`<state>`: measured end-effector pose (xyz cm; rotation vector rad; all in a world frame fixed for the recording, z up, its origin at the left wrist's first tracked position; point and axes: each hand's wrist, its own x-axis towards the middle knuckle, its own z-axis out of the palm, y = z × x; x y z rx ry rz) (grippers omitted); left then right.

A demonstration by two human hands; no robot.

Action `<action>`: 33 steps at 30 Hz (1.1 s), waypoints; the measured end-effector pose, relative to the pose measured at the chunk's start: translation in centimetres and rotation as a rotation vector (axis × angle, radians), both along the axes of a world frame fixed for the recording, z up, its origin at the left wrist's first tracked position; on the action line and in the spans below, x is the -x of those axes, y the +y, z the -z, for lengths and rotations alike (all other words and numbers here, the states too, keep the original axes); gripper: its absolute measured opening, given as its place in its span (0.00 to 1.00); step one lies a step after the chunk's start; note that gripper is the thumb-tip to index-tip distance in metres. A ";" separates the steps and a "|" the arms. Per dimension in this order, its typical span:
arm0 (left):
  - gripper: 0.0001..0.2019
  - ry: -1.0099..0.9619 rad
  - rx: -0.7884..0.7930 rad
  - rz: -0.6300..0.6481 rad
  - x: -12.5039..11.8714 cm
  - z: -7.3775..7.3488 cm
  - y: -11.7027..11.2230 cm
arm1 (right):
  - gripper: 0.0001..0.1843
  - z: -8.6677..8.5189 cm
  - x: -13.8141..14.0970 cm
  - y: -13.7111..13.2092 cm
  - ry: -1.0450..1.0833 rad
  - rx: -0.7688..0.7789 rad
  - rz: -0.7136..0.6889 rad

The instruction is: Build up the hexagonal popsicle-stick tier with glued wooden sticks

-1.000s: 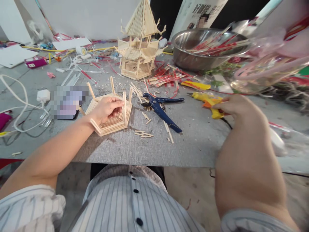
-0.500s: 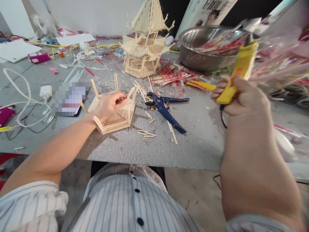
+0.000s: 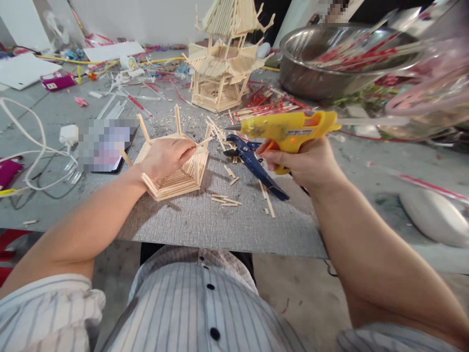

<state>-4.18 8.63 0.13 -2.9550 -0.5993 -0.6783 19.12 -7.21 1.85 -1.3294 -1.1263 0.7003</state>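
Note:
My right hand point(image 3: 298, 164) is wrapped round the grip of a yellow hot glue gun point(image 3: 289, 131). Its nozzle points left, level with the top of a small wooden post, and a clear glue stick point(image 3: 373, 123) sticks out at its back. Over a six-sided base of wooden sticks point(image 3: 179, 185) with upright posts, my left hand point(image 3: 170, 155) pinches a short wooden stick point(image 3: 203, 142) near the base's right corner. Below the gun lies a blue-handled cutter point(image 3: 258, 168). Cut stick pieces point(image 3: 226, 200) are scattered beside the base.
A tiered stick pagoda point(image 3: 223, 63) stands behind the base. At the back right, a steel basin point(image 3: 322, 73) holds red-and-white wrapped sticks. A phone point(image 3: 113, 146) and a white charger point(image 3: 69, 134) with a looped cable lie left. A white rounded object point(image 3: 436, 215) sits at right.
My right hand has swung the glue gun from the far right in toward the base, turning its nozzle from upward to left. My left hand stays nearly in place, its stick now lying flatter.

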 end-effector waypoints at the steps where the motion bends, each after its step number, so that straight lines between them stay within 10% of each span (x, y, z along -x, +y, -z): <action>1: 0.19 -0.006 -0.002 -0.002 0.0 0.0 0.0 | 0.05 -0.1 0.1 0.0 -0.007 0.011 0.027; 20: 0.15 0.015 0.144 -0.027 -0.4 -0.7 -0.7 | 0.09 1.0 0.8 0.0 -0.295 -0.055 0.140; 33: 0.22 0.041 -0.036 0.040 -0.2 -0.2 -0.3 | 0.09 2.2 0.1 0.2 -0.297 -0.142 0.088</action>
